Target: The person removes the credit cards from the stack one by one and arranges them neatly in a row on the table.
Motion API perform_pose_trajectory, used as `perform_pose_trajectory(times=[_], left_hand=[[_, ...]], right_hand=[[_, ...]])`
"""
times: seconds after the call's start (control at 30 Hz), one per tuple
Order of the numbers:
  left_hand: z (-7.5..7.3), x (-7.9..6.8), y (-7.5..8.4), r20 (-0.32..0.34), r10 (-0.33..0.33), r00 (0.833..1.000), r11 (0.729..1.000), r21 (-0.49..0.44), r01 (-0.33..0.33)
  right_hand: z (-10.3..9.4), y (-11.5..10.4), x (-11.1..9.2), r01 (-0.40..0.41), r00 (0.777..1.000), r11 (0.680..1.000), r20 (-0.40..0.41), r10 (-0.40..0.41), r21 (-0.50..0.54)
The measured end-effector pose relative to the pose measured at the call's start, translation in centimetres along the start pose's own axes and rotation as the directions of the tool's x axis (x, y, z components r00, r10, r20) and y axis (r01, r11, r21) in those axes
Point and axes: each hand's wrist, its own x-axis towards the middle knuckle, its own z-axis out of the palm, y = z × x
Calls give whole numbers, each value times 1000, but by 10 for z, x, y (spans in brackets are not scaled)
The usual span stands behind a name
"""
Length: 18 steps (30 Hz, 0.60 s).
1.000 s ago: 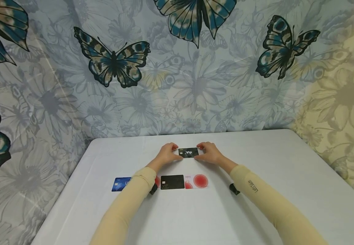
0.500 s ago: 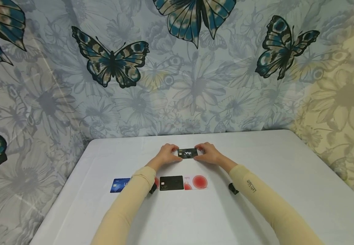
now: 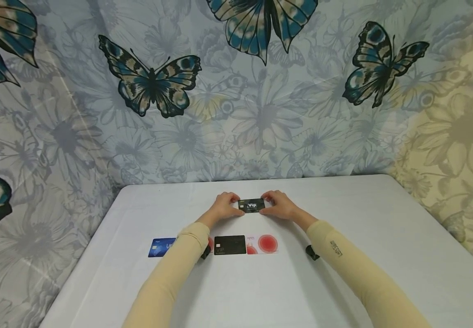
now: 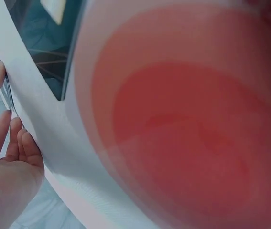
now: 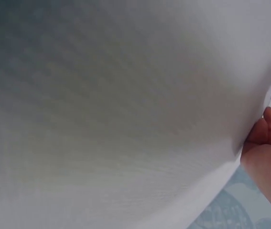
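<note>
No shift: left hand (image 3: 222,206), right hand (image 3: 281,206), half-curled, grip far card (image 3: 251,205) at nine and three o'clock; left sleeve (image 3: 170,273) part-covers six-o'clock card row (image 3: 230,245).

The left hand (image 3: 222,206) and right hand (image 3: 280,206) hold between them a small dark card (image 3: 251,206) saying "Vip" right way up.
</note>
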Motion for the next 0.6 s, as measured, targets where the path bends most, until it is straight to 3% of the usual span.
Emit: perform_pose_trajectory(times=[0.4,0.6], left_hand=[[5,-3,2,-45,25,999,994,-101,-29],[6,-2,2,-54,51,997,990,-131,-58]], right_hand=[[4,0,-5,57,997,990,-59,-50,129],[5,-4,-6,54,997,990,-67,-45,130]])
